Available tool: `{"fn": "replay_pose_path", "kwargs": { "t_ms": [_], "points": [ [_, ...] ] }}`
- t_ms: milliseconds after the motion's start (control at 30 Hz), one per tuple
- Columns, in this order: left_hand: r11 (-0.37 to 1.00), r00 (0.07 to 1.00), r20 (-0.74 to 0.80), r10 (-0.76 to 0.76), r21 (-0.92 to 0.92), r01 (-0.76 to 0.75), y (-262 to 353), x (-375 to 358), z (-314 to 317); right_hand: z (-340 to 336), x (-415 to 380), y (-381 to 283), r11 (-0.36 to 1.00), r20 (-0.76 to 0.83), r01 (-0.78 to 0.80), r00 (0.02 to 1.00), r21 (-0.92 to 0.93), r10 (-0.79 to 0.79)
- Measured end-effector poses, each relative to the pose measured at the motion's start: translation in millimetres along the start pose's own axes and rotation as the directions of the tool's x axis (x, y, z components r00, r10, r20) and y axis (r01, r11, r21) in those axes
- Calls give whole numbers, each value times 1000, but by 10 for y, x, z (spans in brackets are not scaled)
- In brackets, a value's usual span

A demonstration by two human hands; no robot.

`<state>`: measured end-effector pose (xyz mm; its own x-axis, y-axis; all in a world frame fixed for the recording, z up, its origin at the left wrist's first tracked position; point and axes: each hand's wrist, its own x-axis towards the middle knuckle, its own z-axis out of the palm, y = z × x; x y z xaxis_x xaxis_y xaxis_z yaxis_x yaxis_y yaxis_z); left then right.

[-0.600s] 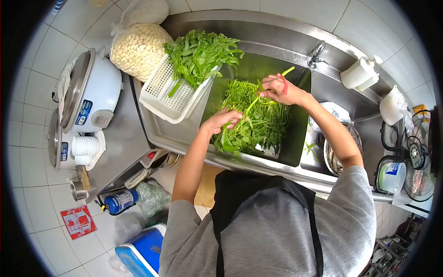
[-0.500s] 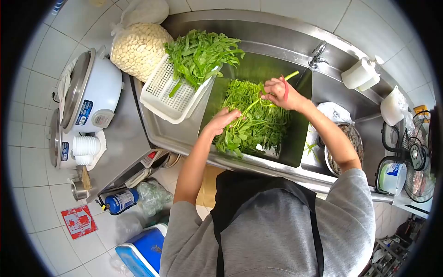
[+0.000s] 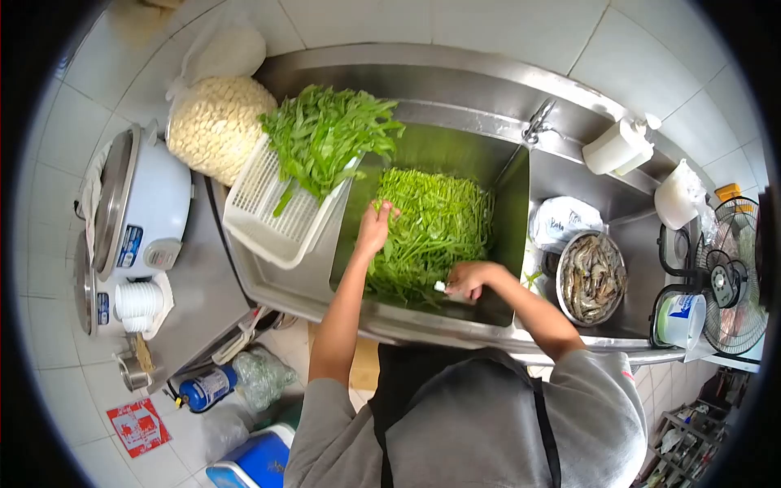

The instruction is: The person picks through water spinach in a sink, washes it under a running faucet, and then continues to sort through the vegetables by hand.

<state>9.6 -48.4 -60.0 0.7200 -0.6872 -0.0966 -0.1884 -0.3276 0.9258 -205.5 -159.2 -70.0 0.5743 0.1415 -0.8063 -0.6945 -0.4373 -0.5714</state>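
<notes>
Long-stemmed leafy greens (image 3: 435, 215) fill much of the deep steel sink basin (image 3: 511, 220), with stems toward the back and leaves toward the front. My left hand (image 3: 375, 228) is at the left edge of the pile, fingers closed in a pinch; what they hold, if anything, is too small to make out. At the front of the pile, my right hand (image 3: 469, 281) is closed around a small white object (image 3: 440, 286), most of it hidden by the fingers. More leafy greens (image 3: 325, 138) lie heaped on a white perforated basket (image 3: 264, 215) left of the basin.
Right of the basin, a metal bowl of shrimp (image 3: 592, 276) stands by a white plastic bag (image 3: 565, 220). The faucet (image 3: 537, 122) rises behind. A bag of pale beans or nuts (image 3: 215, 122) and rice cookers (image 3: 150, 211) are at left; a fan (image 3: 724, 276) is far right.
My right hand has left the long green stem and come down to the front of the pile, now on the small white object. My left hand has shifted to the pile's left edge. The view has shifted.
</notes>
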Motion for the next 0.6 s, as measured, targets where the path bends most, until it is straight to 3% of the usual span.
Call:
{"fn": "replay_pose_path", "kwargs": {
  "t_ms": [33,67,100,133,167,200,233,300,333,367,467,500,533,567,600],
  "points": [
    [1000,1000,5,21,-8,-21,32,85,94,-306,-188,139,999,-118,-44,992,-18,41],
    [999,992,129,12,-41,-6,53,208,209,-649,-394,192,942,-429,-134,903,-307,-11],
    [998,967,255,5,-69,13,107,328,339,-988,-424,609,642,-650,-287,618,-711,-443],
    [991,953,282,-106,-53,126,301,387,493,-1274,-637,646,872,-955,-427,267,-238,-130],
    [993,945,307,-114,30,110,370,499,678,-1531,-919,581,908,-990,-395,63,-143,-129],
    [992,929,350,-120,-3,129,610,507,848,-1818,-975,748,864,-982,-479,-22,-154,-188],
    [986,922,356,-153,-4,166,826,520,1053,-2021,-1032,868,840,-973,-511,-26,-183,-228],
    [991,883,465,56,-134,8,878,712,1449,-2313,-891,1262,624,-924,-738,-2,-256,-382],
    [983,834,541,111,-184,-11,954,800,1588,-2392,-845,1328,668,-973,-707,179,-231,-147],
    [972,776,609,163,-234,-21,1018,894,1712,-2406,-780,1404,691,-972,-697,230,-193,-41],
    [943,754,610,244,-331,-37,1211,1056,1995,-2452,-771,1334,647,-966,-730,253,-222,-46],
    [942,754,610,243,-335,-32,1190,1120,2099,-2482,-911,1075,713,-916,-677,382,-185,125],
    [974,824,544,158,-225,-38,1109,1166,2214,-2493,-990,881,769,-814,-627,507,-123,283],
    [993,882,464,85,-113,-36,1067,1195,2294,-2566,-993,807,793,-768,-594,568,-134,296],
    [975,807,570,155,-221,-32,1042,1209,2240,-2570,-981,742,768,-810,-625,518,-139,275]
  ]
}}
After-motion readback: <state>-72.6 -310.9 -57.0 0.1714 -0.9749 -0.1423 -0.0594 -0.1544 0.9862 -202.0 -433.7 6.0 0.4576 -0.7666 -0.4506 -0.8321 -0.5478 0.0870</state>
